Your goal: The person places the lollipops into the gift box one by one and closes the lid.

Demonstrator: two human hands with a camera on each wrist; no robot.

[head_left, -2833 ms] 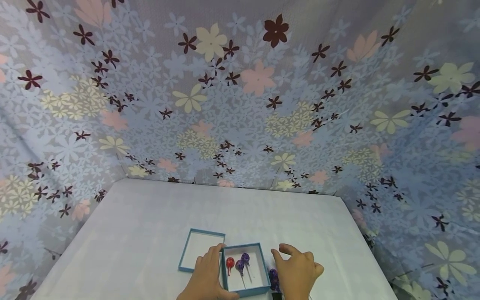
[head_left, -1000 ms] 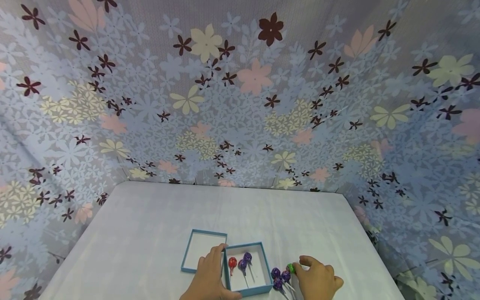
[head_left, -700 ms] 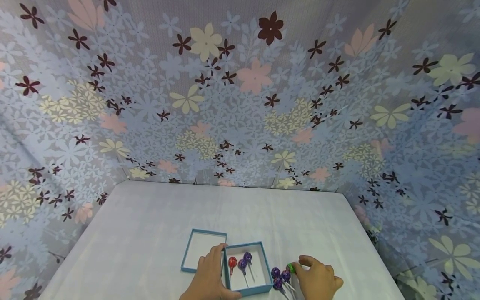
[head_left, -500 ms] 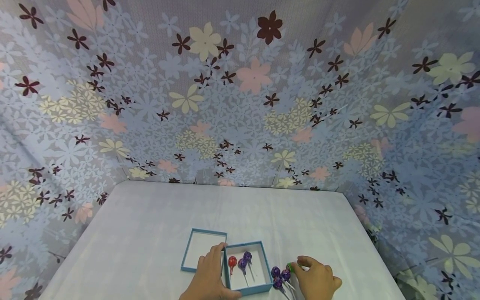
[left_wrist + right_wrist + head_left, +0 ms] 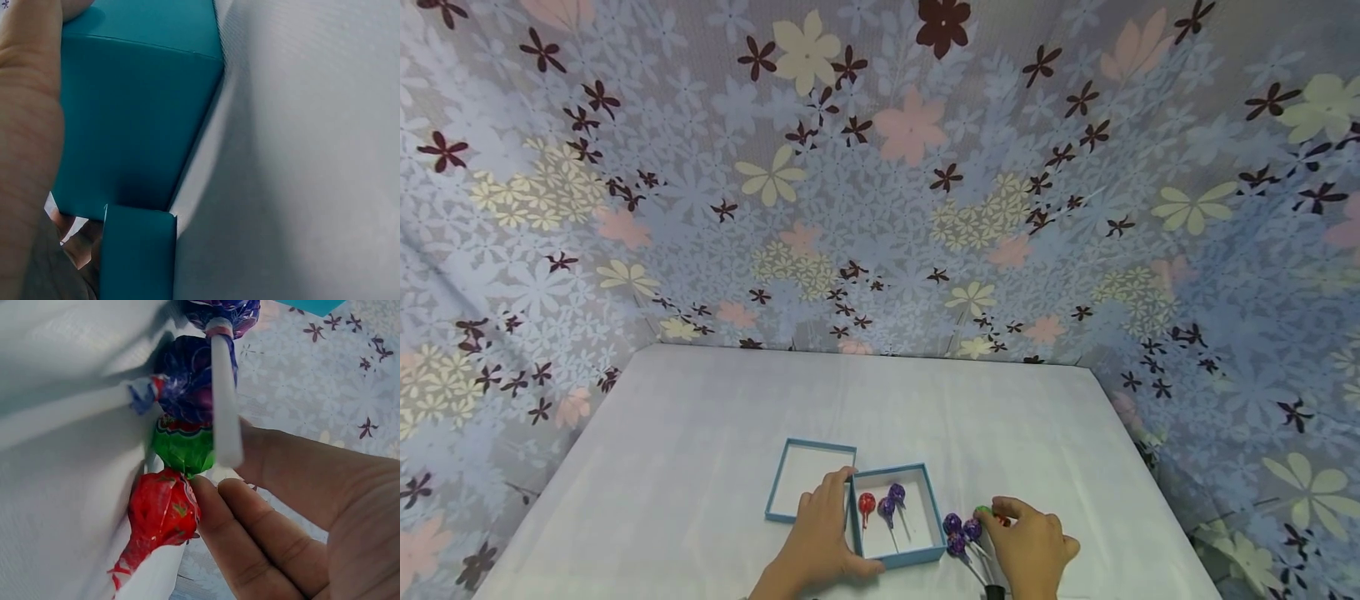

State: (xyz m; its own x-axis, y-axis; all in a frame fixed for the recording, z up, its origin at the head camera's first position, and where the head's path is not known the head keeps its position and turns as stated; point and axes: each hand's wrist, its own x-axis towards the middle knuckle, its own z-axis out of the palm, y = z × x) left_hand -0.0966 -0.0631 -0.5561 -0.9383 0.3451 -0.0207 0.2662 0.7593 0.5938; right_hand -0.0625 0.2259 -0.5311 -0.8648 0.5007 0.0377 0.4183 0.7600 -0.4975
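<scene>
My left hand (image 5: 820,533) grips a blue open box (image 5: 934,510), thumb at its near wall and fingers at its far left corner. Inside lie a red lollipop (image 5: 867,503) and two purple lollipops (image 5: 887,508). To the right of the box, my right hand (image 5: 1030,542) has thumb and index finger around a green lollipop (image 5: 183,449). Another red lollipop (image 5: 164,509) lies against the index fingertip in the right wrist view. Several purple lollipops (image 5: 952,523) with white sticks lie between the box and my right hand. In the left wrist view, only the box's blue outer wall (image 5: 137,119) shows.
A shallow blue-edged lid (image 5: 812,475) lies left of the box, partly behind my left hand. A white cloth covers the table (image 5: 880,400). Flowered fabric (image 5: 880,208) hangs around its back and sides. A small black object (image 5: 995,592) shows at the bottom edge.
My right hand has moved right from beside the box to the green lollipop. A red lollipop now shows between its fingers. The left hand keeps its hold on the box.
</scene>
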